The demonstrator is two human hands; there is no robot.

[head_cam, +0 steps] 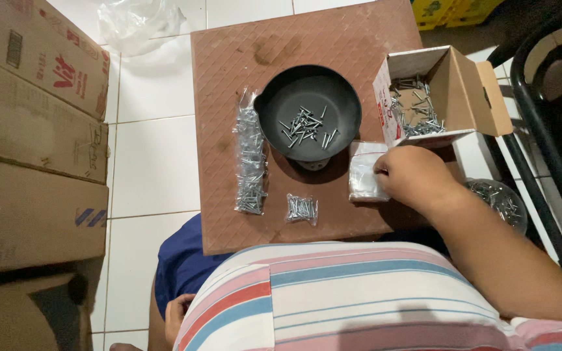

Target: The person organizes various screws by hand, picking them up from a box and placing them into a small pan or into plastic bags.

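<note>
Two packs of screws are already bagged on your bench [229, 58]: a long bundle [250, 162] left of the black pan [307, 107] and a small packet [302, 208] on the near side. Looks like you're at the grab-a-fresh-bag step. Your right hand [413, 177] has its grip pinched on the stack of clear little bags [365, 172], right of the pan. Your left hand [177, 315] sits low by your knee; can't tell whether it's holding anything. I'd guess peeling off just one bag needs a light fingertip pinch. The white carton [447, 91] of loose screws sits open at far right, a red label on its side. Brown cartons [34, 130] with red and blue print are stacked at left.
</note>
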